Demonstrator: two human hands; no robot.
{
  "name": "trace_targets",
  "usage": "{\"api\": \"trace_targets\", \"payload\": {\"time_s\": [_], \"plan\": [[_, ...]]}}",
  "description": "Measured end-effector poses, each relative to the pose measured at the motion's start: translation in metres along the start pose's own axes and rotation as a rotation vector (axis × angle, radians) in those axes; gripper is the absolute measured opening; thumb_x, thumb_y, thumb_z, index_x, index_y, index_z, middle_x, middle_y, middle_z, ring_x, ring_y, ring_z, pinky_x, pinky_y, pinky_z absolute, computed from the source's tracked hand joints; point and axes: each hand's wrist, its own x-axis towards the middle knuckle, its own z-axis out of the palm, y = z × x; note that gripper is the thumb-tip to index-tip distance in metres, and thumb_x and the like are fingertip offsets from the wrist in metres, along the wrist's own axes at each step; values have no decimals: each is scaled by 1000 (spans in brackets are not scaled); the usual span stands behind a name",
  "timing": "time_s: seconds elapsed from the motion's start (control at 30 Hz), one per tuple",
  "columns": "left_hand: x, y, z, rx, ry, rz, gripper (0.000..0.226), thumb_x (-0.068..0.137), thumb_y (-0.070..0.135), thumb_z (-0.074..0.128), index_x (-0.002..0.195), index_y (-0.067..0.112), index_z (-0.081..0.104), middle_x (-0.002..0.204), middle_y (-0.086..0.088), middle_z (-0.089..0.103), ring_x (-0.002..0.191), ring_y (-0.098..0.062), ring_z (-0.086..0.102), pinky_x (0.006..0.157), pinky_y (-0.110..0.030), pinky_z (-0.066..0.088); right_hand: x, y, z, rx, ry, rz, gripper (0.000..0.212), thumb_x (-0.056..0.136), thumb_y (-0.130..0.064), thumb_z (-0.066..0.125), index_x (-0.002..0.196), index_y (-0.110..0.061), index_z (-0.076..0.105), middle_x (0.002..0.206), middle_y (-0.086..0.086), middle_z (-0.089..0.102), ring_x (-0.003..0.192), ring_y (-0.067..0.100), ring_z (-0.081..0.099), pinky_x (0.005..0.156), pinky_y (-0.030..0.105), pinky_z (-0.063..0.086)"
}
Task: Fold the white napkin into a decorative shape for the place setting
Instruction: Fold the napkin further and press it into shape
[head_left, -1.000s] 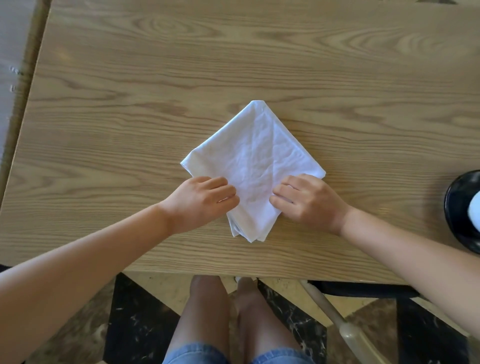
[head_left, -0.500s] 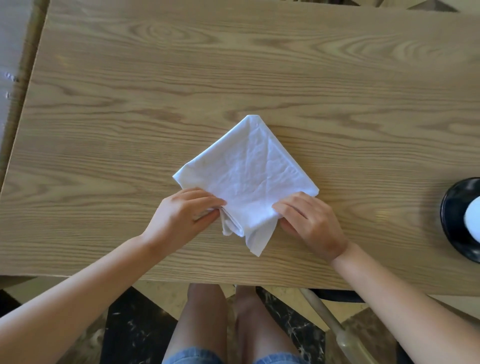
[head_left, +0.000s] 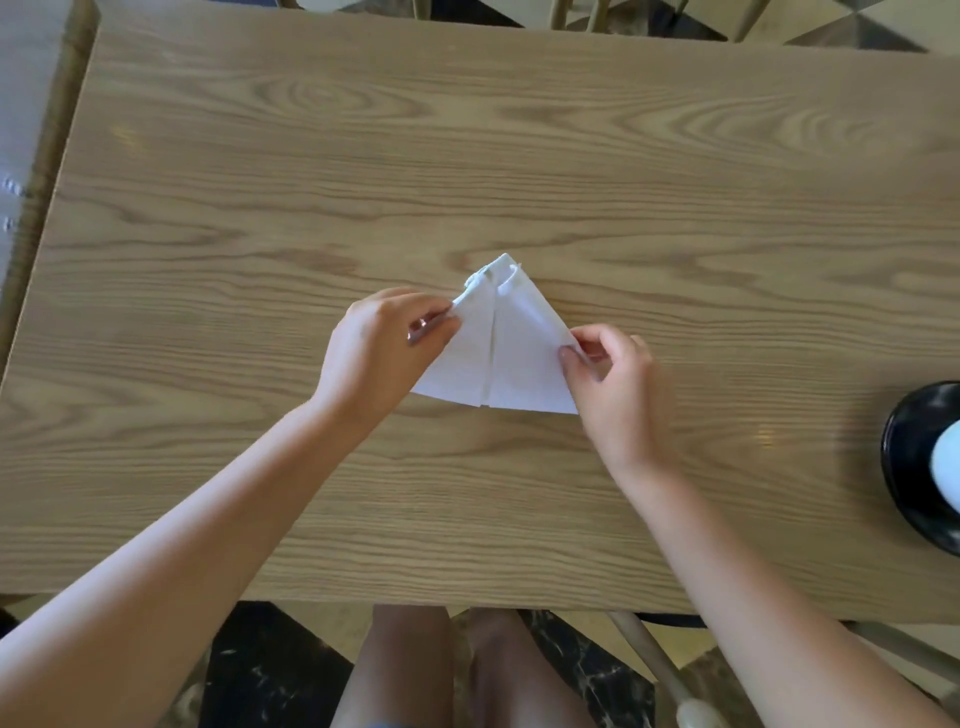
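Observation:
The white napkin (head_left: 511, 353) lies on the wooden table (head_left: 467, 156) as a triangle, its point facing away from me and its straight edge nearest me. A seam runs down its middle where two flaps meet. My left hand (head_left: 382, 353) pinches the left sloping edge between thumb and fingers. My right hand (head_left: 615, 379) pinches the right sloping edge near the lower right corner. Both hands cover the outer corners of the cloth.
A black dish (head_left: 919, 467) holding something white sits at the table's right edge. Chair legs and a patterned floor show beyond the far edge. My knees (head_left: 441, 670) and a chair leg (head_left: 654, 670) are below the near edge.
The napkin was a diamond with both hands at its near corner. The near half has been folded up onto the far half, so it is now a triangle, and both hands have moved further from me.

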Motion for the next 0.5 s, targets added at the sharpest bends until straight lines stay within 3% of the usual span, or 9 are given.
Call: {"api": "trace_targets", "payload": {"time_s": [0.1,0.3,0.5], "plan": [[11,-7,13,33,6,-20,19,85,31,54,86,20,69,79,7,65,76,-19,56,66,-37,49,14,4,8,-157,23,-51,5,80,-13,61,81,-12,65,84,6,64,82,29,55,71,39,45],[11,-15,29,142,16,-10,11,88,25,61,93,18,69,89,9,62,82,-16,56,61,-25,39,15,15,20,-174,-41,68,7,87,-16,57,83,-12,59,84,3,59,80,25,53,66,39,44],[10,-20,36,159,31,-60,11,87,29,61,90,18,63,89,8,59,77,-15,53,59,-30,44,15,17,28,-291,32,13,8,84,-16,62,90,-11,59,84,6,62,80,28,55,63,35,40]]}}
